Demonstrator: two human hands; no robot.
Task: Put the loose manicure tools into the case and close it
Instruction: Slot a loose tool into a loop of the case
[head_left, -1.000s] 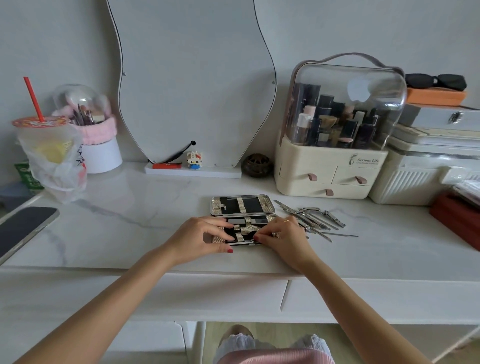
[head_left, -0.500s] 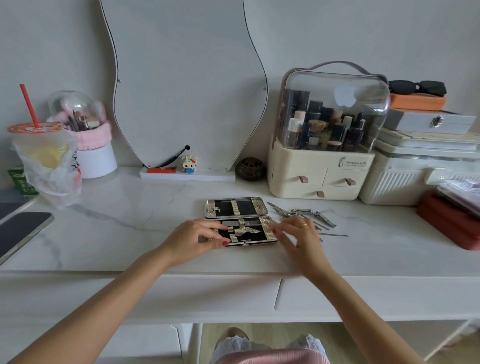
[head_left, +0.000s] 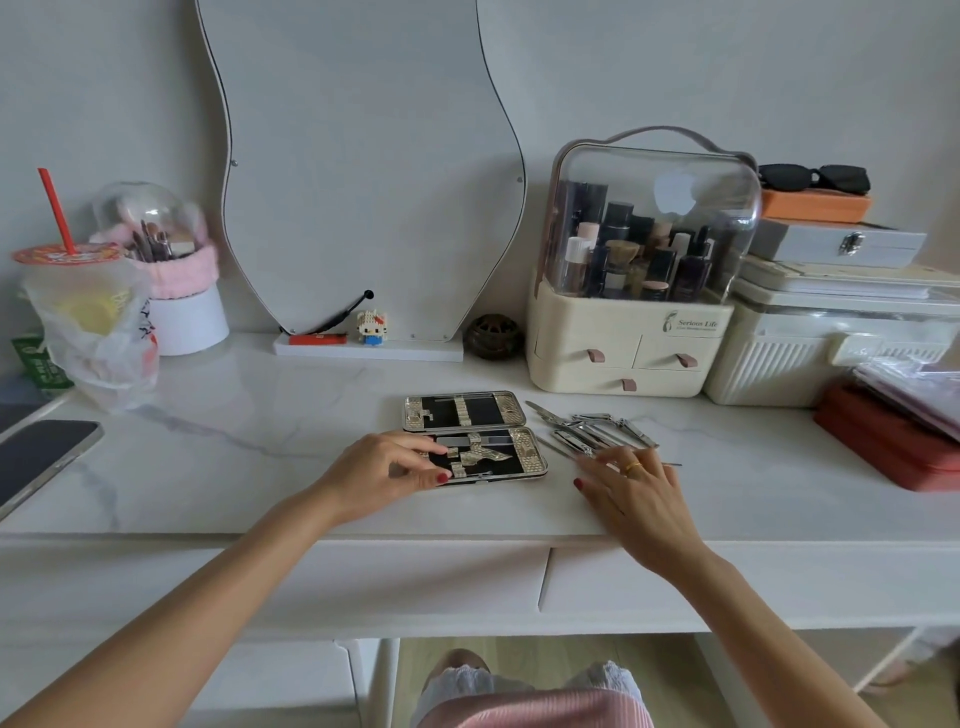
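Left grip: the left hand (head_left: 387, 467) rests on the near-left corner of the case (head_left: 475, 439), fingers curled over its edge and thumb stretched along the near rim, holding it down on the worktop (head_left: 260, 447).
Right grip: the right hand (head_left: 636, 486) lies just right of the case, fingers spread fairly wide and reaching onto the near end of the loose tools (head_left: 592, 428); whether a fingertip already pinches one cannot be told.
Ring: a gold ring (head_left: 632, 467) sits on one finger of the right hand.
Case: lies open and flat, two black-lined halves with pale patterned straps, one half behind the other. A small metal piece shows under a strap in the near half.
Loose tools: a heap of slim metal pieces directly right of the case, touching one another, fanned away from it; one thin rod (head_left: 670, 464) pokes out past the right hand.
Cosmetics organiser (head_left: 631, 332): behind and right of the case, cream drawers below a clear domed lid with bottles inside.
Mirror (head_left: 363, 166): straight behind the case, against the wall, a small block figure (head_left: 371, 327) on its base.
Drink cup (head_left: 85, 317): far left of the case, in a plastic bag, with a red straw.
Phone (head_left: 44, 457): left of the case at the worktop's edge, screen dark.
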